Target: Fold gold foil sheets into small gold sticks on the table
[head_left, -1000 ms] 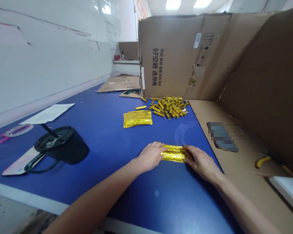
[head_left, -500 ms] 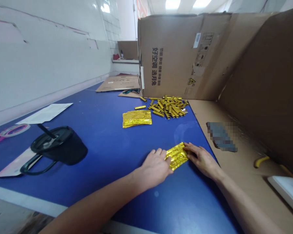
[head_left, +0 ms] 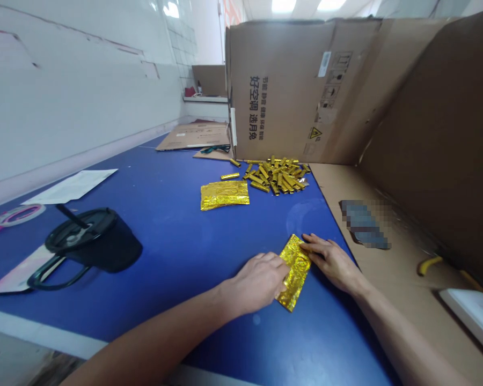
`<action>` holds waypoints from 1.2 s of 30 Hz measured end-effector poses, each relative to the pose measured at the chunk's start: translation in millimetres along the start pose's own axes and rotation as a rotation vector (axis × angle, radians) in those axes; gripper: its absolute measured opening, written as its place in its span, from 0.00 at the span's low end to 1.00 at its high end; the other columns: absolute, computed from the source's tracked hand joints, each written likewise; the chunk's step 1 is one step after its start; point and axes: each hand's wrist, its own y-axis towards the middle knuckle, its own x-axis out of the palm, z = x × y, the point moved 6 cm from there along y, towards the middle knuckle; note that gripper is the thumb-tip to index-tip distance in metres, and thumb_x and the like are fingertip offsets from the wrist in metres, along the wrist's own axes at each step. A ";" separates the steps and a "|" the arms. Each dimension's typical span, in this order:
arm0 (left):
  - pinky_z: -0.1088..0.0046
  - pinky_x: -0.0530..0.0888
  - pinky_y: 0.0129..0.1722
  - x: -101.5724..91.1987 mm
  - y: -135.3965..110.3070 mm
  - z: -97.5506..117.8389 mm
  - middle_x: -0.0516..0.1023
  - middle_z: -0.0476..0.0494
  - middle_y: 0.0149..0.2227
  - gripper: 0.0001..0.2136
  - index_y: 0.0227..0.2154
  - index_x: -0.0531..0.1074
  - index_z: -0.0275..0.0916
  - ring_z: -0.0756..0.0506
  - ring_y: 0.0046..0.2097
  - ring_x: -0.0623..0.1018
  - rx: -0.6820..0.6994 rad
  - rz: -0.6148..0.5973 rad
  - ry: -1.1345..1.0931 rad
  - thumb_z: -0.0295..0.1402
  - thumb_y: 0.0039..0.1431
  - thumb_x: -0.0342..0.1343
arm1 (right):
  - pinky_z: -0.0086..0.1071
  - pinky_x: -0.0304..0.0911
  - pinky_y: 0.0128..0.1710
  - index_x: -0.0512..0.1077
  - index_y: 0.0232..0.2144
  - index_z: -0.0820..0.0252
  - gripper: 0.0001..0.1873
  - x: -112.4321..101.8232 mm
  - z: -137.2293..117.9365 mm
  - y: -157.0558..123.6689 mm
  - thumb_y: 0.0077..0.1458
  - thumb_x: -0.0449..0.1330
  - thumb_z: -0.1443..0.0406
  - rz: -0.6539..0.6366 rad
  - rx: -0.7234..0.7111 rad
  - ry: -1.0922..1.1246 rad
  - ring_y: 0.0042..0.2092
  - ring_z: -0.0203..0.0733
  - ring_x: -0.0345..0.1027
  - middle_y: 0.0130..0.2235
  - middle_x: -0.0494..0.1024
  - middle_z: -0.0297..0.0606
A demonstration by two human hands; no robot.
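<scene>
A crinkled, shiny gold foil sheet [head_left: 295, 276] lies slantwise on the blue table between my hands, its surface creased. At its left edge my left hand [head_left: 261, 281] has its fingers curled and pressed together on the foil; the fingertips are partly hidden. My right hand [head_left: 332, 262] rests on the upper right edge, fingers stretched out and fingertips touching the foil. Farther off lies a flat stack of gold foil sheets [head_left: 225, 195]. Behind it is a heap of small rolled gold foil tubes [head_left: 279, 177], with one loose gold tube [head_left: 229, 176] to the left.
A black lidded mug [head_left: 100, 238] with a straw stands at left, near a white paper [head_left: 70, 186] and tape rolls [head_left: 18, 215]. A large cardboard box [head_left: 290, 107] walls off the back. On cardboard at right lie a partly pixelated dark flat object [head_left: 364, 225] and a white object [head_left: 470, 316].
The foil sheet has turned so its long side now runs from upper right to lower left, and more of it shows. My left hand's fingers have curled in; my right hand stays nearly in place.
</scene>
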 end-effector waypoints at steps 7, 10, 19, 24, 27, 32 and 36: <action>0.70 0.63 0.40 2.0 -0.1 1.5 0.67 0.44 0.40 0.12 0.42 0.64 0.41 0.45 0.42 0.66 0.031 -0.024 0.075 0.33 0.54 0.46 | 0.46 0.48 0.51 0.66 0.46 0.51 0.18 -0.6 -0.4 -2.4 0.54 0.46 0.64 -0.002 0.000 -0.065 0.55 0.42 0.51 0.53 0.62 0.35; 0.70 0.63 0.39 2.8 -0.2 1.8 0.67 0.44 0.39 0.12 0.42 0.63 0.41 0.45 0.41 0.66 0.031 -0.020 0.099 0.33 0.54 0.46 | 0.46 0.48 0.51 0.66 0.45 0.50 0.18 -1.5 -1.5 -4.1 0.53 0.46 0.65 -0.004 0.012 -0.114 0.54 0.43 0.52 0.53 0.62 0.35; 0.70 0.62 0.37 3.6 -0.5 0.9 0.66 0.44 0.38 0.12 0.42 0.63 0.41 0.45 0.40 0.65 0.034 -0.007 0.121 0.34 0.54 0.46 | 0.46 0.48 0.51 0.68 0.43 0.49 0.17 -3.3 -0.7 -4.2 0.53 0.45 0.63 -0.041 0.023 -0.132 0.54 0.43 0.52 0.53 0.62 0.34; 0.70 0.62 0.35 2.2 -0.5 1.8 0.66 0.44 0.37 0.12 0.42 0.64 0.41 0.44 0.39 0.65 0.043 -0.003 0.127 0.34 0.55 0.46 | 0.45 0.47 0.51 0.64 0.47 0.54 0.21 -4.3 -6.8 -6.0 0.53 0.45 0.56 -0.005 0.049 -0.115 0.55 0.43 0.50 0.54 0.61 0.37; 0.70 0.62 0.36 2.1 -0.5 1.6 0.65 0.44 0.37 0.12 0.42 0.63 0.42 0.44 0.39 0.65 0.039 0.002 0.128 0.34 0.54 0.46 | 0.46 0.46 0.51 0.60 0.50 0.57 0.27 -3.6 -10.0 -7.0 0.50 0.47 0.52 -0.016 0.048 -0.143 0.56 0.45 0.47 0.55 0.57 0.39; 0.69 0.62 0.36 4.8 0.0 0.7 0.65 0.43 0.38 0.13 0.44 0.62 0.42 0.44 0.39 0.64 0.034 0.006 0.125 0.34 0.55 0.45 | 0.46 0.45 0.51 0.59 0.51 0.58 0.28 -3.8 -9.3 -8.1 0.50 0.47 0.52 -0.085 0.049 -0.156 0.57 0.46 0.45 0.56 0.54 0.39; 0.69 0.62 0.36 6.0 0.3 0.3 0.64 0.44 0.37 0.15 0.45 0.61 0.43 0.44 0.38 0.64 0.032 0.006 0.122 0.34 0.54 0.45 | 0.47 0.44 0.51 0.59 0.51 0.57 0.28 -5.9 -8.7 -8.3 0.50 0.46 0.51 -0.108 0.043 -0.158 0.57 0.46 0.44 0.56 0.54 0.39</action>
